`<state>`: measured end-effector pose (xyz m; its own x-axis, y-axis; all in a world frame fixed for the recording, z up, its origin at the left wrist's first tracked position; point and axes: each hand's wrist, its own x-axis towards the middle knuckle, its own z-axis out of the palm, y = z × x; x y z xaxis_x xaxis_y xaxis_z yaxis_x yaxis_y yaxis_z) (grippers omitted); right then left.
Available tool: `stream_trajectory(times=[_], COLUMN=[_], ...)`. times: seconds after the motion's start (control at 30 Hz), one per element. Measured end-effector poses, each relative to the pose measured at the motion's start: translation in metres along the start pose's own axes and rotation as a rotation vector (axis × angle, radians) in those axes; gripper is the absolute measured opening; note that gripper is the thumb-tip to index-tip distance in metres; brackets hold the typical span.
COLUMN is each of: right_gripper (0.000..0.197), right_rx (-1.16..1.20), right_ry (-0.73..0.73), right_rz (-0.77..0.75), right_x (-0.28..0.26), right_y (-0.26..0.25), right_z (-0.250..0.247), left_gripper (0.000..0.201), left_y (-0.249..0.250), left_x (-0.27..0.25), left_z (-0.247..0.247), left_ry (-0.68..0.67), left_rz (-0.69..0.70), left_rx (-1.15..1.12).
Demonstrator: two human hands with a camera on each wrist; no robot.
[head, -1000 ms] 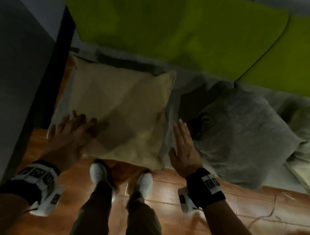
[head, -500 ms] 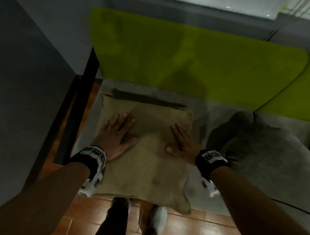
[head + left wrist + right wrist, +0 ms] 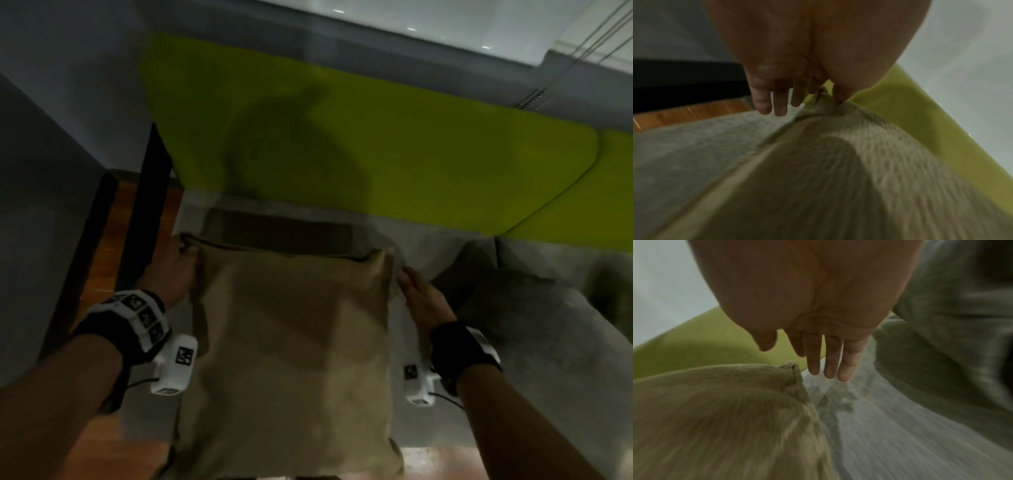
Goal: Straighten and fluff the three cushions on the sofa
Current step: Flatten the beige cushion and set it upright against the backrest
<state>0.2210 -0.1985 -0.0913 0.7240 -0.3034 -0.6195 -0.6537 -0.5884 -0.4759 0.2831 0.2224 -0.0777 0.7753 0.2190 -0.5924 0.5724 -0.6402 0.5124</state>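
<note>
Step now: I am working on the tan cushion (image 3: pixel 291 359), the big one in the lower middle of the head view. It lies flat on the grey seat (image 3: pixel 445 240), with its far edge near the green backrest (image 3: pixel 376 144).
Left hand: my left hand (image 3: pixel 171 270) is at the cushion's upper left corner. In the left wrist view the fingers (image 3: pixel 780 99) hang straight down off the cushion, while the thumb and first finger seem to pinch the corner; that view is blurry, so I am not sure.
Right hand: my right hand (image 3: pixel 423 298) is flat and open beside the cushion's right edge, in the middle right of the head view. In the right wrist view its fingers (image 3: pixel 830 356) are straight and hold nothing. I cannot tell if it touches the cushion.
Done: I think very little. The tan cushion looks flat and smooth, but it is not standing up against the backrest.
Left to do: I think this one needs plumping and propping up. Then comes the grey cushion (image 3: pixel 534 329), crumpled at the right side of the head view, and then a third.
Cushions I count: two, one tan and one grey. The third is not in view.
Hands I count: two.
</note>
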Motion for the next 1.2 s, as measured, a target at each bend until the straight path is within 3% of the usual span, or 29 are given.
stream_trajectory(times=[0.07, 0.17, 0.33, 0.4, 0.43, 0.57, 0.67, 0.77, 0.87, 0.9, 0.97, 1.03, 1.2], right_gripper=[0.055, 0.052, 0.047, 0.026, 0.016, 0.014, 0.027, 0.054, 0.067, 0.072, 0.079, 0.083, 0.090], right_rx=[-0.114, -0.146, -0.046, -0.023, -0.090, -0.223, -0.406, -0.371, -0.536, -0.583, -0.618, -0.593, -0.605], right_ry=[-0.002, -0.024, -0.093, -0.158, -0.152, -0.053, 0.042, 0.142, -0.018, -0.110, -0.258, -0.309, -0.394], right_rz=[-0.067, -0.100, -0.028, -0.007, -0.015, 0.013, -0.080, -0.396, -0.883, -0.959, -0.913, -0.810, -0.594], right_x=[0.026, 0.059, 0.092, 0.093, 0.096, 0.105, 0.089, 0.041, -0.006, -0.010, -0.003, 0.014, 0.055], right_y=[-0.009, -0.026, -0.035, -0.035, -0.033, -0.017, -0.014, -0.023, -0.020, -0.015, 0.000, 0.015, 0.023], right_z=[-0.003, -0.011, -0.021, -0.020, -0.020, -0.024, -0.019, -0.010, 0.010, 0.019, 0.034, 0.046, 0.065], left_gripper=[0.044, 0.045, 0.023, 0.026, 0.028, 0.028, 0.031, 0.052, 0.069, 0.072, 0.078, 0.083, 0.092], left_y=[0.006, 0.011, 0.020, 0.023, 0.024, 0.022, 0.029, 0.038, 0.034, 0.027, 0.005, -0.024, -0.043], left_x=[0.018, 0.039, 0.048, 0.050, 0.051, 0.048, 0.034, -0.003, -0.050, -0.060, -0.066, -0.058, -0.020], left_z=[0.000, -0.005, -0.006, -0.007, -0.008, -0.010, -0.001, 0.010, 0.023, 0.028, 0.040, 0.054, 0.080], left_ry=[0.036, 0.061, 0.097, 0.127, 0.144, 0.245, 0.258, 0.249, 0.024, -0.034, -0.150, -0.241, -0.266], left_rz=[-0.012, -0.005, 0.108, 0.157, 0.165, 0.137, 0.160, 0.302, 0.513, 0.577, 0.597, 0.486, 0.318], left_rx=[-0.015, 0.022, 0.182, 0.222, 0.242, 0.304, 0.342, 0.308, 0.358, 0.423, 0.500, 0.491, 0.551])
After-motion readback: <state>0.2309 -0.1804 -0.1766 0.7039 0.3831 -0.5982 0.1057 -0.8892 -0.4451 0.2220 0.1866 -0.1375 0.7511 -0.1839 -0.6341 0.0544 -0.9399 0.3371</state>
